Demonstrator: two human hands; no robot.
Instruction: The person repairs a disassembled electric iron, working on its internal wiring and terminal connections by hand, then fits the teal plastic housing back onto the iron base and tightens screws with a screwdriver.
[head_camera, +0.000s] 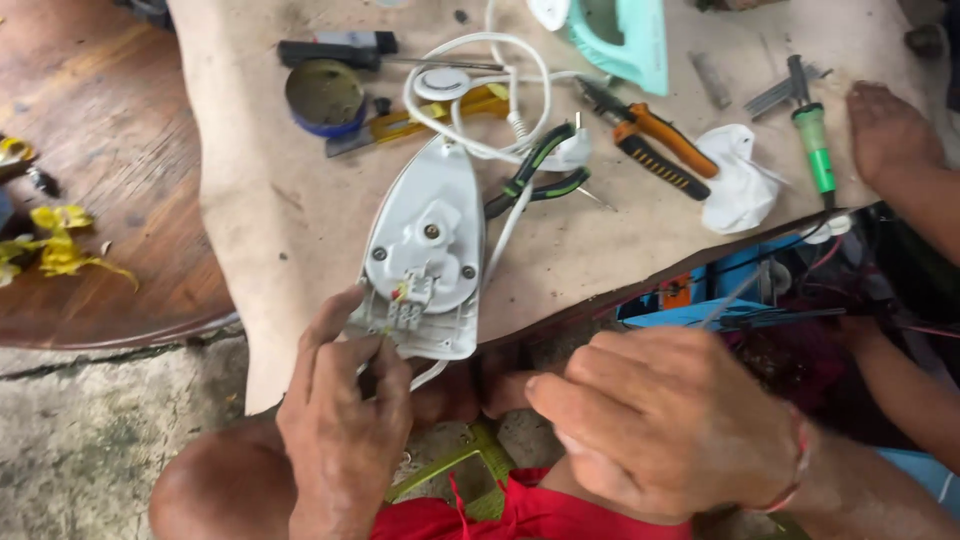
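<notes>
Nearest, the right hand (670, 420) hangs loosely curled below the bench edge, gripping nothing that shows. The left hand (345, 420) pinches its fingertips on the wiring at the rear terminal block of the opened white plastic iron body (425, 250), which lies flat on the worn tan board (270, 200). Beyond lie green-handled pliers (540, 170), orange-handled pliers (655, 145) and another person's hand (885, 125).

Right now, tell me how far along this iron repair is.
Done: the iron body lies opened on the board, its teal cover set aside. In hand: the left hand fingers the wires at the terminal block; the right hand hovers close by. Left: the cover is not yet back on.
</notes>
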